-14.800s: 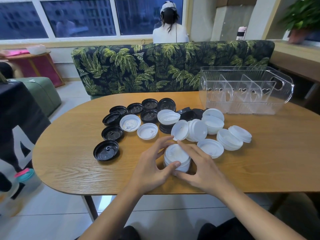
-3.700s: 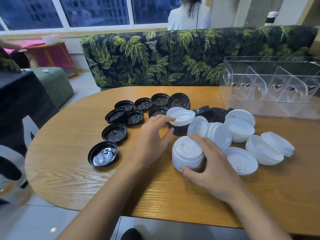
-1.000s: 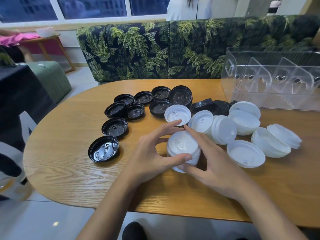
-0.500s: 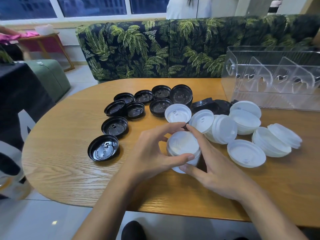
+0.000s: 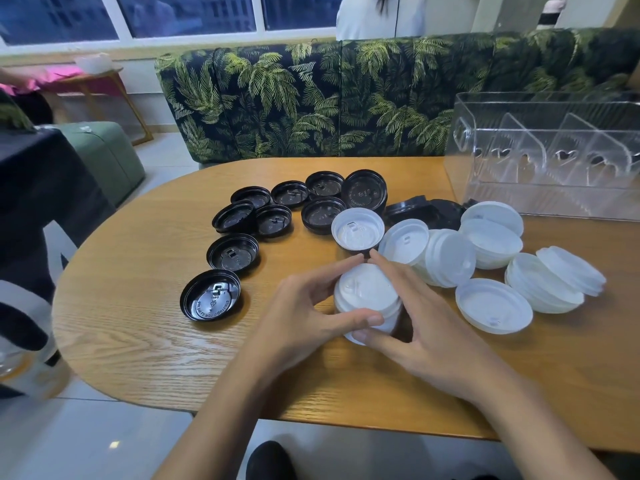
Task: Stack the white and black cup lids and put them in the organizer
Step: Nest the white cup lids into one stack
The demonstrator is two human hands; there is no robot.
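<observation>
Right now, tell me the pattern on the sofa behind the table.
Green palm leaves on black, on the sofa; head view.

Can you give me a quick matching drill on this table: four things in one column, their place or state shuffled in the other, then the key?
Things:
1. white lid stack
2. clear organizer
3. nearest black lid
4. single white lid

Place or state:
A. empty, at the table's far right
B. alone at the near left, inside facing up
C. held between left hand and right hand
D. lying open side up, right of the hands

Pairs: 1-C, 2-A, 3-B, 4-D
</observation>
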